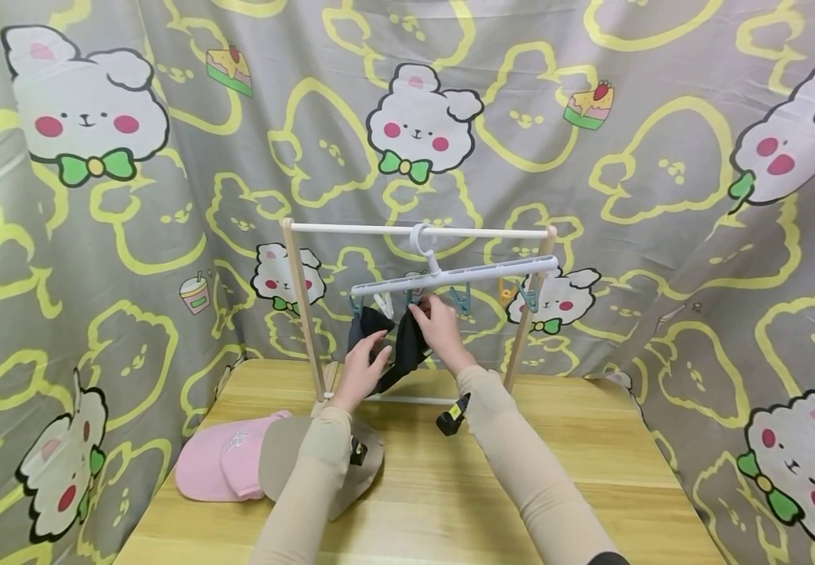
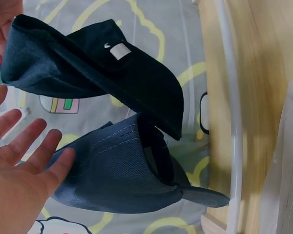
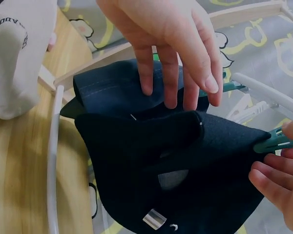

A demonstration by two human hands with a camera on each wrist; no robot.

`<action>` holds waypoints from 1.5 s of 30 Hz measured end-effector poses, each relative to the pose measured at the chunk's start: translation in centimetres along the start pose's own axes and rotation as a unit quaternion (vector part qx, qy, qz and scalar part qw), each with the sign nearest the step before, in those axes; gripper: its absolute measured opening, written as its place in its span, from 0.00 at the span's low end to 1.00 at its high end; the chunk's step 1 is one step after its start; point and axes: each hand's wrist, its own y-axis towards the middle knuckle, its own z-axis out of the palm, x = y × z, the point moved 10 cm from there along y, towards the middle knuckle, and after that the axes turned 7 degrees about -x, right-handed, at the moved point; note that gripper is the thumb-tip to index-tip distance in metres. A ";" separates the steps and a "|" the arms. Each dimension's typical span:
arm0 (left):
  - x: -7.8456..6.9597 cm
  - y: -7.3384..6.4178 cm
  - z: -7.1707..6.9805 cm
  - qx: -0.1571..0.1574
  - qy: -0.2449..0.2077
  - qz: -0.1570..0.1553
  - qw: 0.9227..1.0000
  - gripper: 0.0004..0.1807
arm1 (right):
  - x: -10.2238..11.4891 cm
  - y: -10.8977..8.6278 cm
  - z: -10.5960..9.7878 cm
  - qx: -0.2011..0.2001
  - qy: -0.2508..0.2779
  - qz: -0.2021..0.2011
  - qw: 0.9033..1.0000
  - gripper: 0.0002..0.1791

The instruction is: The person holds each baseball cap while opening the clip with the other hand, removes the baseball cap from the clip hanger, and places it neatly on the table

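Two caps dangle by clothespins from a white clip hanger [image 1: 485, 272]: a black cap [image 2: 156, 87] with a small metal buckle, and a dark blue cap [image 2: 107, 170] beside it. My right hand [image 1: 443, 329] is up at the top of the black cap, its thumb and fingers pinching the green clothespin [image 3: 272, 143] there. With fingers spread, my left hand [image 1: 361, 365] is close to the blue cap, its fingertips overlapping that cap in the left wrist view. The hanger tilts, its left end lower.
The hanger's hook is on a wooden rack's white rail [image 1: 351, 228]. More clothespins, including an orange one [image 1: 506, 292], hang on its right half. A pink cap [image 1: 210, 463] and a beige cap [image 1: 280, 455] lie on the wooden table [image 1: 520, 518]. Patterned cloth surrounds it.
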 end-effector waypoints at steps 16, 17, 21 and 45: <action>-0.3 0.3 0.8 0.011 0.006 -0.002 1.000 0.24 | 0.2 0.1 -0.5 -0.022 -0.024 0.000 0.999 0.11; -0.2 0.3 0.8 0.011 0.007 -0.003 1.000 0.24 | 0.2 0.1 -0.5 -0.021 -0.028 0.000 0.999 0.10; 0.1 0.4 1.0 0.014 0.010 -0.007 1.000 0.24 | 0.3 0.1 -0.5 -0.016 -0.037 -0.004 0.999 0.11; 1.9 0.9 2.1 0.034 0.010 -0.034 0.999 0.31 | 1.2 -0.3 0.1 0.021 -0.059 -0.007 0.998 0.14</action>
